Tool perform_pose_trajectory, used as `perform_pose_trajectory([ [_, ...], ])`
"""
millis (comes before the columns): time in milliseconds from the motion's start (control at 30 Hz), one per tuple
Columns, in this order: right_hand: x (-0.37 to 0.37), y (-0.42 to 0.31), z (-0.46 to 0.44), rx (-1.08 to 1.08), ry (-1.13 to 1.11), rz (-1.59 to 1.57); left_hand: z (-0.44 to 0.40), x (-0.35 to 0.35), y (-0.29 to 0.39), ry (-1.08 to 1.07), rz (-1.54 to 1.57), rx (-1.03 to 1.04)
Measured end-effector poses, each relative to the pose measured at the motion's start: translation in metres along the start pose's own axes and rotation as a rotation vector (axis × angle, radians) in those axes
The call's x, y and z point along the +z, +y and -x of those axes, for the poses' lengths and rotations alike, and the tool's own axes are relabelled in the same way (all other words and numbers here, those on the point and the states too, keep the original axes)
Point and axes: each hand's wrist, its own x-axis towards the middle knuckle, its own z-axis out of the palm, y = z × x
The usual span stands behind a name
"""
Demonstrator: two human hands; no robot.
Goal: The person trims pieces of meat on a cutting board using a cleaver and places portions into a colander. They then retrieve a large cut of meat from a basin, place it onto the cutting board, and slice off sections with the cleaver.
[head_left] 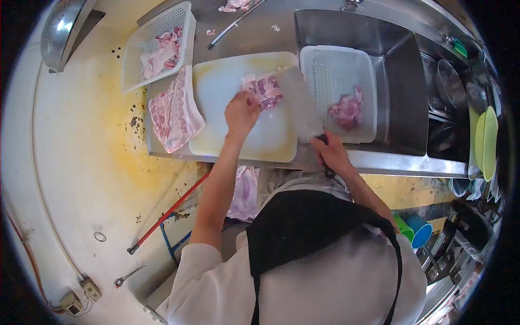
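Observation:
On the white cutting board [216,114] lies a piece of raw meat [265,92]. My left hand [242,112] has its fingers curled onto the near left side of this meat, gripping it. In my right hand [331,151] is the dark handle of a cleaver [299,105]. Its broad blade slants over the board's right part, close to the meat's right edge. Left of the board, a large slab of raw ribs [176,114] rests partly on the board's edge.
A white perforated basket [127,70] with meat stands at the back left. Inside the sink [398,97], another white basket [368,81] holds a chunk of meat [346,111]. A sharpening steel [235,24] and scraps lie behind the board. Green strainers [488,143] stand far right.

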Motion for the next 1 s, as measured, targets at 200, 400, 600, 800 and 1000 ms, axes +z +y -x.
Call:
perform_pose_trajectory([
  [200, 0.042, -0.023, -0.027, -0.09, -0.017, -0.048, -0.024, 0.014, -0.007, -0.175, -0.084, 0.052],
  [400, 0.075, -0.041, -0.075, -0.028, -0.015, -0.187, -0.027, 0.012, -0.037, -0.299, 0.265, -0.031],
  [600, 0.095, -0.006, -0.021, -0.108, -0.056, -0.106, -0.029, 0.01, -0.043, -0.236, 0.336, 0.064],
  [800, 0.088, -0.016, -0.009, -0.122, -0.013, -0.071, -0.035, -0.001, -0.061, -0.349, 0.426, -0.022],
  [1000, 0.114, -0.052, -0.077, -0.111, 0.13, -0.112, -0.04, 0.009, -0.073, -0.349, 0.509, 0.056],
])
